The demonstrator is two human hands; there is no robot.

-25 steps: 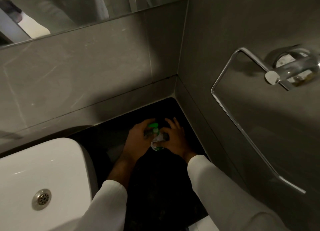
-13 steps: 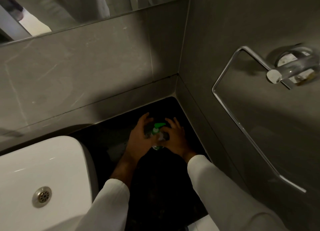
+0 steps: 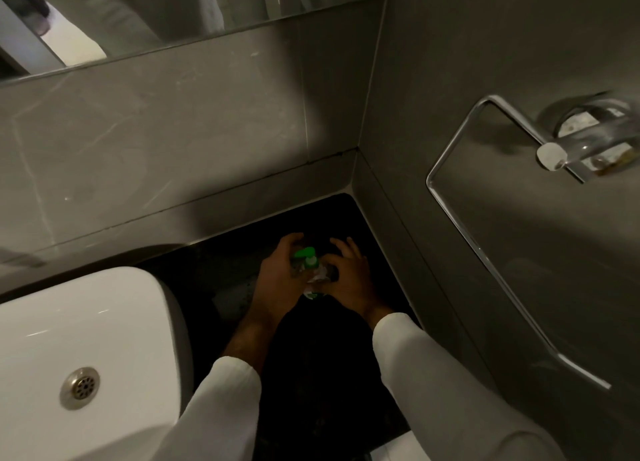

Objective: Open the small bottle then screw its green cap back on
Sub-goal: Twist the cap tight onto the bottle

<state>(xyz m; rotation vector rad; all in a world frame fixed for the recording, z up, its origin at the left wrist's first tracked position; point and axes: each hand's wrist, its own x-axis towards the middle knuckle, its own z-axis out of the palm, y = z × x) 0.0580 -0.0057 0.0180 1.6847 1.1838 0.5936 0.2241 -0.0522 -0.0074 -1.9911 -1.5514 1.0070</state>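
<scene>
- Small bottle [image 3: 314, 280] sits low in the back right corner of the dark table [image 3: 221, 273], between both hands, near where the two grey walls meet.
- Bottle body looks clear with a pale label; a green patch shows at its bottom edge. Label is too blurred and dim to read, so no brand or writing can be made out.
- Green cap [image 3: 306, 255] is at the top of the bottle, with a paler round spot on it. Whether it is threaded on or only resting there cannot be told.
- Left hand [image 3: 277, 280] wraps the bottle from the left; fingers [image 3: 290, 242] curl over the cap side, closed around the bottle.
- Right hand [image 3: 349, 280] touches the bottle from the right; fingers [image 3: 341, 249] are bent and partly spread above the body, thumb side against it. Firm hold or just bracing: cannot tell.
- Both forearms come up from the bottom edge in white sleeves [image 3: 415, 363]; the left sleeve is pushed back, bare forearm showing.
- White basin [image 3: 104, 322] sits left of the hands on the table, metal drain [image 3: 80, 387] in its bowl.
- Grey tiled wall [image 3: 156, 142] behind, mirror [image 3: 156, 14] above it.
- On the right wall, a chrome towel ring [image 3: 491, 239] hangs from a round mount [image 3: 588, 138], well apart from the bottle.
- Lighting is dim, table detail mostly lost.
</scene>
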